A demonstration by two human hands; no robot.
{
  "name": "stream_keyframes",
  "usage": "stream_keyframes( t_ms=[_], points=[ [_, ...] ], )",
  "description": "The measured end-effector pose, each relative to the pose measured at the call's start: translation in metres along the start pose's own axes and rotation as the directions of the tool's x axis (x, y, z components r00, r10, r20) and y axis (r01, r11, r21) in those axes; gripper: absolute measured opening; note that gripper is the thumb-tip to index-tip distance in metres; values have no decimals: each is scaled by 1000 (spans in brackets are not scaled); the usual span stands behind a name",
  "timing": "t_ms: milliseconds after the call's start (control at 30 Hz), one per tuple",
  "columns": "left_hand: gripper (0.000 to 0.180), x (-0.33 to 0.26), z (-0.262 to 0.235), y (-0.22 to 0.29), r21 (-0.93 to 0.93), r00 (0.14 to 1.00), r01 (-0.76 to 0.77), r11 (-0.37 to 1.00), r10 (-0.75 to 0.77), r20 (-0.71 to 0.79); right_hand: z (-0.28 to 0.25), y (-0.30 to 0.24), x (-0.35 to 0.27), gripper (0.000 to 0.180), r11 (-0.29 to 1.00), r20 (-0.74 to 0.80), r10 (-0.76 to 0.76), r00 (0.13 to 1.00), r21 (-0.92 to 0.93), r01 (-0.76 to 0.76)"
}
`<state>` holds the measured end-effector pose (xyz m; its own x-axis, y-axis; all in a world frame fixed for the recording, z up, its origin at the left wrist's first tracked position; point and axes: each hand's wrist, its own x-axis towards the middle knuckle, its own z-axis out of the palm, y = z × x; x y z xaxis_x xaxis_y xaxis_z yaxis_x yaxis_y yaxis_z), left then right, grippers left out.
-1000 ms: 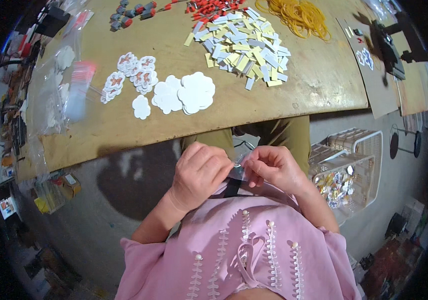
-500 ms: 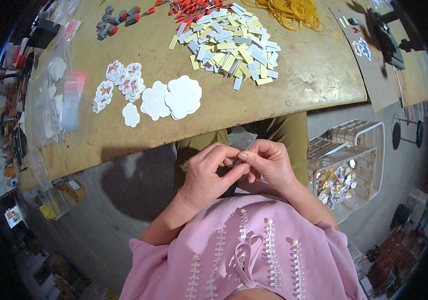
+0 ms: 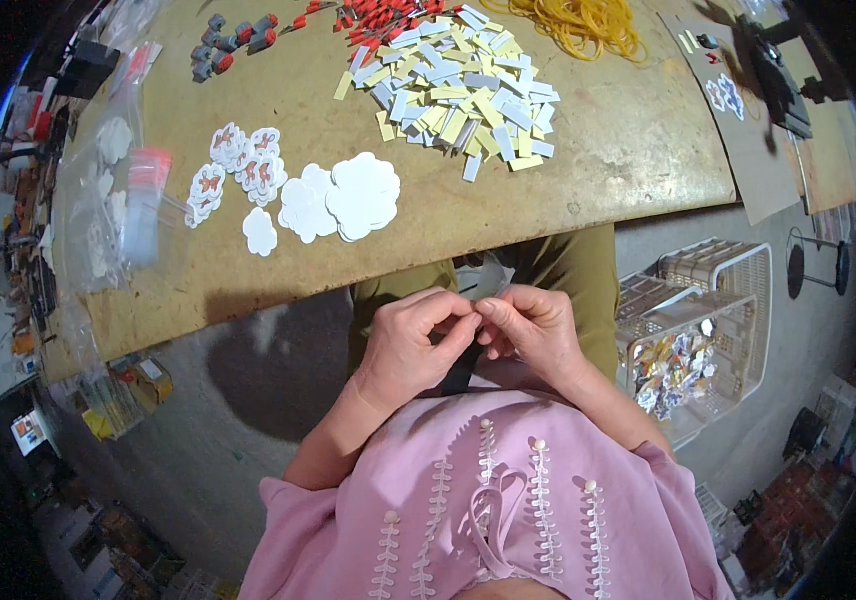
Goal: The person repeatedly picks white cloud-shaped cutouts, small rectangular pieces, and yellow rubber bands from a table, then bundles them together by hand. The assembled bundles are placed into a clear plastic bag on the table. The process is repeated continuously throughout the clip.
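Over my lap, just off the table's near edge, both hands are pinched together at the fingertips. My left hand (image 3: 413, 340) has thumb and index finger pressed together, meeting the fingertips of my right hand (image 3: 536, 325), which is also closed in a pinch. Beyond the fingers shows a piece of a clear plastic bag (image 3: 493, 277); the edge between the fingertips is mostly hidden. Nearest on the table lie white cloud-shaped cutouts (image 3: 363, 195), with printed cutouts (image 3: 261, 165) to their left.
The wooden table (image 3: 638, 150) bears a heap of yellow and pale blue strips (image 3: 468, 95), red-tipped pieces (image 3: 378, 20), yellow rubber bands (image 3: 588, 25) and grey-and-red parts (image 3: 233, 40). Clear bags (image 3: 143, 215) lie at left. A plastic basket (image 3: 748, 320) with packed shiny pieces stands right.
My fingertips have drawn closer together in the pinch. The clear plastic that stuck up between them now shows lower, beyond the fingers.
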<state>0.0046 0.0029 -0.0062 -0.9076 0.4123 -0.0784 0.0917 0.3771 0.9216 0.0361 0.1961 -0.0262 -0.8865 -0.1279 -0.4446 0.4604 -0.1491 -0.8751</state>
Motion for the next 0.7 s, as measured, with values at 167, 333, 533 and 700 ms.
stream_keyframes(
  t_ms=[167, 333, 533, 700],
  points=[
    [13, 1, -1, 4, 78, 999, -52, 996, 52, 0, -1, 6, 0, 30, 1000, 20, 10, 1000, 24, -11],
    [17, 0, -1, -8, 354, 960, -230, 907, 271, -70, -8, 0, 7, 16, 983, 46, 149, 988, 102, -153],
    [18, -2, -1, -6, 224, 980, -172, 959, 189, -57, -13, 4, 8, 18, 963, 95, 160, 983, 205, -176],
    [16, -3, 3, -3, -46, 999, 11, 999, -13, -41, -7, 12, 6, 21, 970, 74, 125, 989, 199, -137]
  ],
)
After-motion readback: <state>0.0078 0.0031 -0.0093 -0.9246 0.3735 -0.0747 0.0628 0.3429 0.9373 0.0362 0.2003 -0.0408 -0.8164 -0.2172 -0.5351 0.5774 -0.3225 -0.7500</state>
